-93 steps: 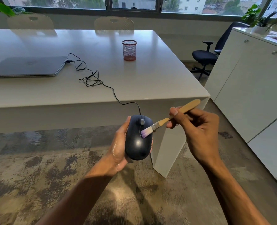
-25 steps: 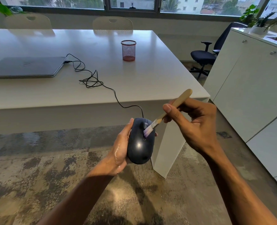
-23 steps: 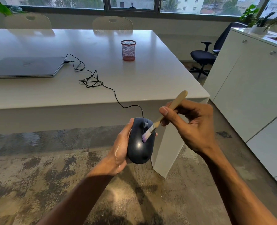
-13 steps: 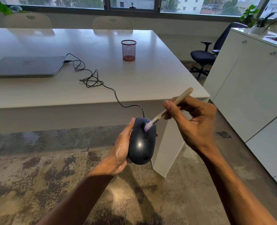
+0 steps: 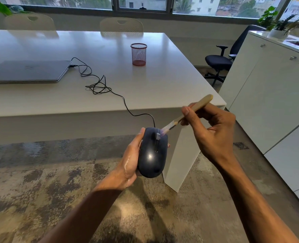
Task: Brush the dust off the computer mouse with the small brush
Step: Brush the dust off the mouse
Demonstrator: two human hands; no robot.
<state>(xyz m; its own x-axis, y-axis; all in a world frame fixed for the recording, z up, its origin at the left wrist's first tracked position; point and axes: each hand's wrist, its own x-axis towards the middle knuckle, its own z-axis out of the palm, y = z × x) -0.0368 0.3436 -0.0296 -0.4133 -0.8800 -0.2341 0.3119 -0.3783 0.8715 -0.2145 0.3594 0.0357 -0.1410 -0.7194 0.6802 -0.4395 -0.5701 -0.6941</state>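
Observation:
A dark wired computer mouse [image 5: 152, 155] is held in the air in front of the table, top side up, with my left hand [image 5: 130, 159] wrapped around its left side and underside. My right hand [image 5: 213, 134] grips the small brush [image 5: 189, 114] by its pale wooden handle, like a pen. The brush's light bristles touch the front of the mouse, just right of the scroll wheel. The mouse's black cable [image 5: 99, 86] runs up over the table edge to a closed laptop [image 5: 26, 71].
A white table [image 5: 162, 88] stands ahead with a red mesh pen cup [image 5: 138, 54] on it. White cabinets [image 5: 271, 95] stand at the right, with a black office chair [image 5: 218, 62] behind. Two pale chairs sit at the table's far side. Patterned carpet lies below.
The bristles have travelled from the middle of the mouse's top, near the wheel, up to its front right edge. My right hand rose slightly; the left hand kept the mouse still.

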